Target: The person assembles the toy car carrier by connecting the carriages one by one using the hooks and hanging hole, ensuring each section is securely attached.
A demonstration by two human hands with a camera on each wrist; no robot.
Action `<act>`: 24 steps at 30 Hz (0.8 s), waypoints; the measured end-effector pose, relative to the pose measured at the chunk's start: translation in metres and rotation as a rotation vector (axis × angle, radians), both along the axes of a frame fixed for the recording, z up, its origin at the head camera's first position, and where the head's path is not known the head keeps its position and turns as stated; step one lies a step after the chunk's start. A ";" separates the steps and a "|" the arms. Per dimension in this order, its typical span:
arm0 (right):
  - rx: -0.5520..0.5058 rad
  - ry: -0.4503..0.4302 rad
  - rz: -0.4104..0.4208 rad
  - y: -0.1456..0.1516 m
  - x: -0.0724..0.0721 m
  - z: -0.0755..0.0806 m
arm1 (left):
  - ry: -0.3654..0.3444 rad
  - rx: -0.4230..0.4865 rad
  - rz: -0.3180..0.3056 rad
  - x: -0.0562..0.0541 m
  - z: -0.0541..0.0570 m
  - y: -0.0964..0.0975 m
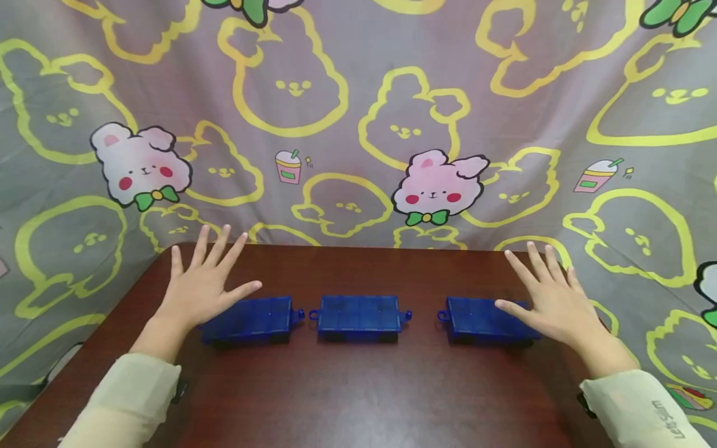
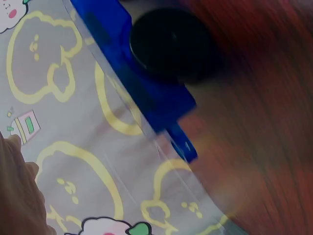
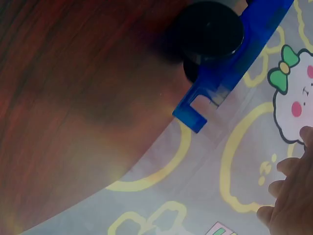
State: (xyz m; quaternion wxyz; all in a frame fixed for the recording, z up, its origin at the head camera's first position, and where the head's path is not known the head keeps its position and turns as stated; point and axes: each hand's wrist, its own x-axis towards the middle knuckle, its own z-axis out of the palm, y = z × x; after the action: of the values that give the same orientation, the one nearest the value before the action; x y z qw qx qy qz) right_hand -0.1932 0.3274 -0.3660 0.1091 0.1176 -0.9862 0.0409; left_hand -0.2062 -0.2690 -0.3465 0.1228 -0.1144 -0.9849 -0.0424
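Three flat blue toy train cars stand in a row across the table. The left car (image 1: 257,320) is partly covered by my left hand (image 1: 197,291), which hovers with its fingers spread. Nearest neither hand is the middle car (image 1: 358,313). My right hand (image 1: 557,306), fingers also spread, overlaps the right end of the right car (image 1: 482,320). Both hands hold nothing. In the left wrist view a round black wheel (image 2: 171,44) and a blue coupler (image 2: 183,144) show close up. The right wrist view has a similar wheel (image 3: 210,29) and coupler (image 3: 190,115).
The cars rest on a dark reddish-brown wooden table (image 1: 358,386). Behind it and at both sides hangs a grey curtain (image 1: 347,149) printed with yellow outlines and rabbit faces. Light sleeves (image 1: 131,389) cover both forearms.
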 end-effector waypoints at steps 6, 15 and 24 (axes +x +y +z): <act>0.003 0.007 0.038 -0.007 0.002 -0.005 | 0.000 0.005 -0.025 -0.001 -0.004 0.014; -0.008 -0.036 0.075 -0.017 0.004 -0.014 | -0.007 -0.011 -0.083 -0.007 -0.010 0.036; 0.001 -0.066 0.101 -0.026 0.006 -0.019 | -0.016 -0.008 -0.156 -0.012 -0.018 0.057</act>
State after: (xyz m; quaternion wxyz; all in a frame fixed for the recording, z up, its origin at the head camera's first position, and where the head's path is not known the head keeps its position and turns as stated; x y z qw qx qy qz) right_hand -0.1870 0.3012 -0.3854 0.0741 0.1657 -0.9821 0.0495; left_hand -0.2180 -0.2121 -0.3649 0.1108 -0.1910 -0.9741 -0.0488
